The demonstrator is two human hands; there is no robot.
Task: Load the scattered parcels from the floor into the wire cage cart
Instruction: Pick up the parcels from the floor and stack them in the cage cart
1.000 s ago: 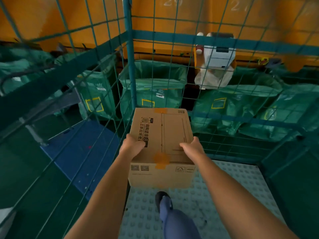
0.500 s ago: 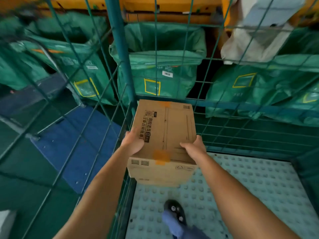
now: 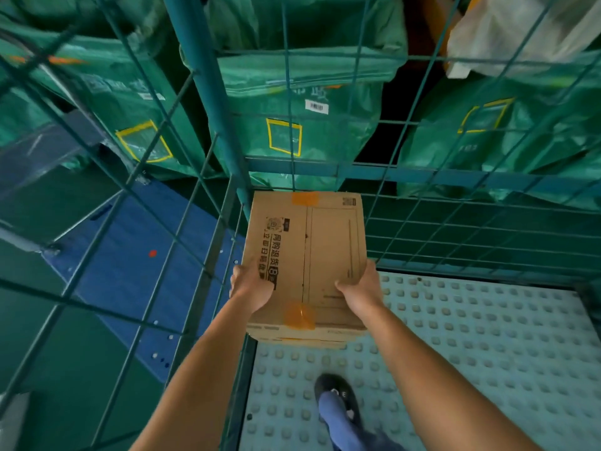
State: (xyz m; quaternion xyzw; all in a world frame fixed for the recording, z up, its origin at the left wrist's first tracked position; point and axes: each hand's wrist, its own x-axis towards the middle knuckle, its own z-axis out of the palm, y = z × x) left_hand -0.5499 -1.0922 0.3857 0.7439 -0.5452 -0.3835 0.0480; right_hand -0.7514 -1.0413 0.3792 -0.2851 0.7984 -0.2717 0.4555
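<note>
A brown cardboard parcel (image 3: pixel 322 242) with orange tape and black print is low in the back left corner of the green wire cage cart (image 3: pixel 208 92), over its pale studded floor (image 3: pixel 487 353). My left hand (image 3: pixel 248 289) grips the parcel's left side near the front. My right hand (image 3: pixel 362 292) grips its right side, thumb on top. Whether the parcel rests on the floor cannot be told.
Green mail sacks (image 3: pixel 292 125) with yellow-framed pockets stand behind the cage mesh. A blue flat platform (image 3: pixel 130 268) lies on the green floor left of the cart. My foot in a dark shoe (image 3: pixel 335 395) stands on the cart floor. A white bag (image 3: pixel 507 30) hangs at top right.
The parcel has gone down and forward into the cage's back left corner, both hands still holding it. My view has tilted further down.
</note>
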